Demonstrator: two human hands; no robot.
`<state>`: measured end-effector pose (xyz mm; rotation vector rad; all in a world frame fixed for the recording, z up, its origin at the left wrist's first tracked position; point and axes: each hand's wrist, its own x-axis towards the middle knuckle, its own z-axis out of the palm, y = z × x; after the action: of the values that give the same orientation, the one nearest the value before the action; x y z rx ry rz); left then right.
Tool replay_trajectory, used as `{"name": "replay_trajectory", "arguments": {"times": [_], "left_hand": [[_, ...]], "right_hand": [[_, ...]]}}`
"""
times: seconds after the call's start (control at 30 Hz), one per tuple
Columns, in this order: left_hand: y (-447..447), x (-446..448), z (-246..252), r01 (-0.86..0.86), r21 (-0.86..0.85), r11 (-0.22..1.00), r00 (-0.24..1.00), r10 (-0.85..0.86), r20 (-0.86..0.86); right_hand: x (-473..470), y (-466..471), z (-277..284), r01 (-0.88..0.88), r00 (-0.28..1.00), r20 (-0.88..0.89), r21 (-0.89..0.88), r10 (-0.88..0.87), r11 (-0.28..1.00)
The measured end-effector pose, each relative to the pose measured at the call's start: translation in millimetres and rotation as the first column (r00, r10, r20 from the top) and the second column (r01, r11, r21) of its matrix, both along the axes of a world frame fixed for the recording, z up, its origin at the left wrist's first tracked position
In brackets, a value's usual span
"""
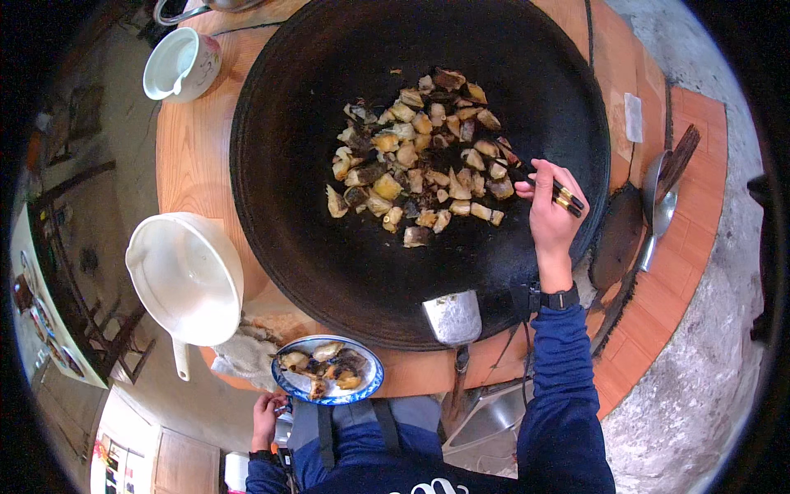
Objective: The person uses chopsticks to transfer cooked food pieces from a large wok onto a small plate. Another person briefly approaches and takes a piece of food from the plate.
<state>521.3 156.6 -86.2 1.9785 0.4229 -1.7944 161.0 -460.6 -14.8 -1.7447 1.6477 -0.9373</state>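
My right hand (pixel 555 210) grips a pair of black chopsticks (pixel 565 196) with gold bands. Their tips reach the right edge of browned, chunky food pieces (pixel 407 154), likely fish, spread over the middle of a large black wok (pixel 296 247). Below the wok, a blue-rimmed oval plate (pixel 372 386) carries several more browned pieces (pixel 327 370). My left hand (pixel 265 420) is low, just beyond the plate's lower left, with curled fingers. Something small and pale shows at its fingertips, too small to name.
A white plastic ladle (pixel 185 278) and a white bowl (pixel 210 68) with a spoon stand left of the wok. A metal scoop (pixel 453 318) lies over its front rim. On the right ledge are a metal ladle (pixel 663 213) and a dark brush-like bundle (pixel 679 157). A crumpled cloth (pixel 247 358) lies beside the plate.
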Motion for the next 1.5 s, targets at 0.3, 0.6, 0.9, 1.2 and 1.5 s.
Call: {"name": "replay_trajectory", "arguments": {"times": [0.3,0.6,0.9,1.2,1.5], "left_hand": [[3,3,4,0.034,-0.012,0.999,0.999,-0.034,0.0],[0,0,8,0.03,0.038,0.999,0.999,-0.031,0.015],[-14,2,10,0.024,-0.006,1.0,1.0,-0.024,0.017],[-11,7,13,-0.02,0.021,1.0,0.999,0.019,0.033],[-16,4,10,0.018,0.006,1.0,1.0,-0.018,0.017]], "right_hand": [[-2,7,-17,0.048,0.937,0.302,0.383,-0.174,0.923],[17,3,-42,0.077,0.891,0.377,0.427,-0.255,0.901],[22,5,-45,0.148,0.921,0.281,0.384,-0.269,0.911],[27,4,-48,0.128,0.891,0.348,0.423,-0.292,0.897],[14,6,-24,0.084,0.866,0.425,0.394,-0.263,0.915]]}}
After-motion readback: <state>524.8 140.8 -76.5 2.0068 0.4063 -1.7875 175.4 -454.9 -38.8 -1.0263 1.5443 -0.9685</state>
